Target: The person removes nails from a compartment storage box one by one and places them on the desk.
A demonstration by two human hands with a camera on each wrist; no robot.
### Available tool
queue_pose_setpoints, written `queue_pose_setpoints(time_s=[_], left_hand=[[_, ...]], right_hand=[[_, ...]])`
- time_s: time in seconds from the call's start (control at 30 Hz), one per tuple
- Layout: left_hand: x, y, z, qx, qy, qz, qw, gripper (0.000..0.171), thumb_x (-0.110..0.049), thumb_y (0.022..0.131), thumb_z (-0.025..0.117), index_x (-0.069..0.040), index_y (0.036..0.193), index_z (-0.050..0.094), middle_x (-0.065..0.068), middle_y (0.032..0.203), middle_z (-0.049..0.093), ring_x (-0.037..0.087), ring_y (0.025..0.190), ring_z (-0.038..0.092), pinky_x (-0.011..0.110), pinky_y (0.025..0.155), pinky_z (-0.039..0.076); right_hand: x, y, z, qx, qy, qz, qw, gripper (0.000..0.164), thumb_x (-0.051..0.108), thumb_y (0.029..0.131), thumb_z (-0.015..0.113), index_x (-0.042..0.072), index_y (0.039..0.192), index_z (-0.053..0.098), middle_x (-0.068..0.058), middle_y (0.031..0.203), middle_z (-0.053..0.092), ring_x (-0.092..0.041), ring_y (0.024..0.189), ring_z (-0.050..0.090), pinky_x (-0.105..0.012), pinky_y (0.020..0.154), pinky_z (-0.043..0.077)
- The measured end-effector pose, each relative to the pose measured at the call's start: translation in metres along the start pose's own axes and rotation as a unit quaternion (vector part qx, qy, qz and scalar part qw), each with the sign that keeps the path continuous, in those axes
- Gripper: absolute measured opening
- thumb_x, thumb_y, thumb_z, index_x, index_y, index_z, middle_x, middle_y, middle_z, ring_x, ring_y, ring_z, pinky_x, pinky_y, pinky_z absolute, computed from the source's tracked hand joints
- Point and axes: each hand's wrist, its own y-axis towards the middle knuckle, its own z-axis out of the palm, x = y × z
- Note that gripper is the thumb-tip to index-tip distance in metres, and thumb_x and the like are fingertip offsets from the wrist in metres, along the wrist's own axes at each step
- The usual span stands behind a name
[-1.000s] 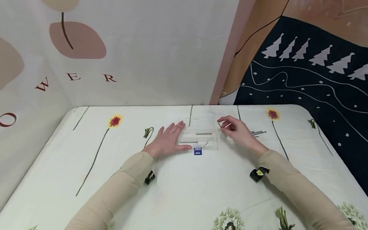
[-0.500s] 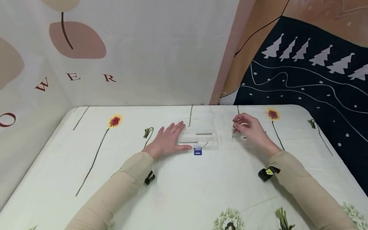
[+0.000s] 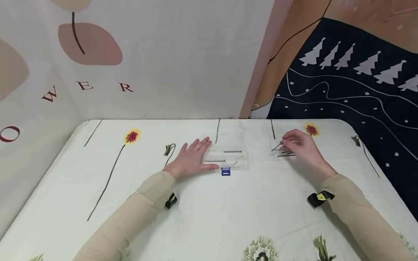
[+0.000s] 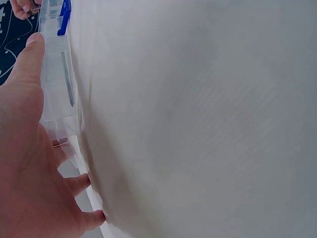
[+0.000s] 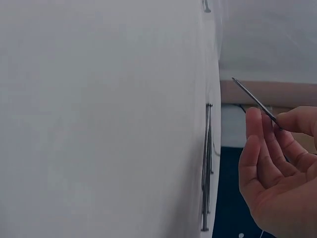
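My left hand [image 3: 190, 156] lies with fingers spread at the left side of a clear plastic box [image 3: 245, 162]; its thumb reaches along the box's front in the left wrist view. Inside the divided box, one nail [image 3: 232, 151] lies in a back compartment, another nail [image 3: 215, 160] at front left and a short metal piece [image 3: 234, 163] at front right. A blue latch [image 3: 226, 171] hangs at the front. To the right, my right hand [image 3: 306, 151] pinches a nail [image 5: 252, 96] between thumb and fingers, its point outward, above a small pile of nails [image 5: 206, 168].
The white tablecloth [image 3: 206, 215] bears printed flowers and stems. A pale wall hanging [image 3: 183, 60] rises behind the table, and a dark cloth with printed trees [image 3: 355, 93] hangs at the right. Black wrist cameras [image 3: 318, 199] sit on both sleeves.
My right hand has moved right, from beside the box to over the nail pile, with a nail still pinched. The left hand and the box have stayed in place.
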Motion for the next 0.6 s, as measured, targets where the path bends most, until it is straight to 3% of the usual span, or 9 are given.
queue_pose_setpoints(time_s=[0.3, 0.6], left_hand=[[-0.001, -0.001, -0.001, 0.001, 0.005, -0.001, 1.0000, 0.098, -0.074, 0.086, 0.045, -0.012, 0.156, 0.014, 0.001, 0.162, 0.005, 0.032, 0.145, 0.008, 0.059, 0.112, 0.006], [-0.001, 0.000, -0.001, 0.002, 0.005, -0.003, 1.0000, 0.098, -0.073, 0.086, 0.046, -0.013, 0.156, 0.015, 0.001, 0.162, 0.006, 0.032, 0.145, 0.008, 0.059, 0.112, 0.006]], right_hand=[[-0.009, -0.013, -0.017, -0.003, -0.024, 0.000, 1.000, 0.026, 0.013, 0.100, 0.054, -0.009, 0.114, 0.054, -0.025, 0.109, 0.061, -0.005, 0.083, 0.066, -0.010, 0.076, 0.044], [-0.019, -0.020, -0.025, -0.011, -0.026, -0.018, 0.999, 0.021, 0.008, 0.098, 0.055, -0.010, 0.110, 0.055, -0.025, 0.101, 0.062, -0.006, 0.079, 0.065, -0.016, 0.070, 0.049]])
